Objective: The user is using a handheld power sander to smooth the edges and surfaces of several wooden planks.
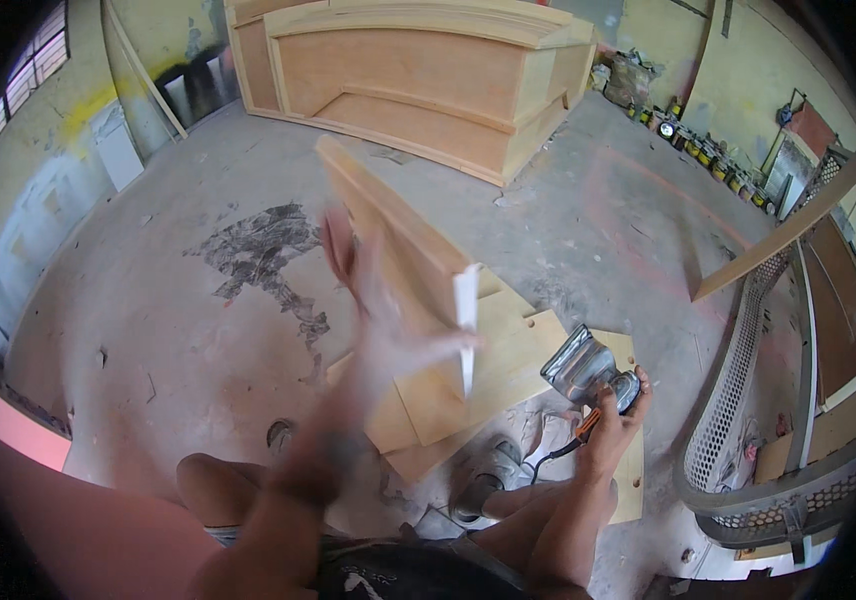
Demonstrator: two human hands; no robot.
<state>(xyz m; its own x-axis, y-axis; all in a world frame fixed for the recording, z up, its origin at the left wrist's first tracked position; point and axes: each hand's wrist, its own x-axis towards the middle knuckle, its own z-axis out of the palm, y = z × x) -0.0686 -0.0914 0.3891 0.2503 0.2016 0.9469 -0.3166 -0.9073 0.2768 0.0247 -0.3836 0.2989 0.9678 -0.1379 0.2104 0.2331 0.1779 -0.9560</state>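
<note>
My right hand point(616, 415) grips a grey electric sander point(588, 372), its flat pad end pointing up and left. An orange sleeve and dark cord run from its lower side toward my shoe. A wooden piece point(398, 215) with a raised edge and a white end strip stands tilted in front of me. Across its near left side is my left hand point(388, 325), smeared by motion, its thumb side near the white strip. Whether those fingers grip the wood cannot be made out. Flat light wooden boards point(468, 375) lie overlapping beneath the piece.
A large wooden counter point(398, 75) stands at the back. Several cans point(708, 155) line the right wall. A curved perforated metal frame point(733, 390) and a long wooden strip point(788, 230) occupy the right. Dark stains point(268, 260) mark the concrete floor. A pink surface point(18, 415) is at left.
</note>
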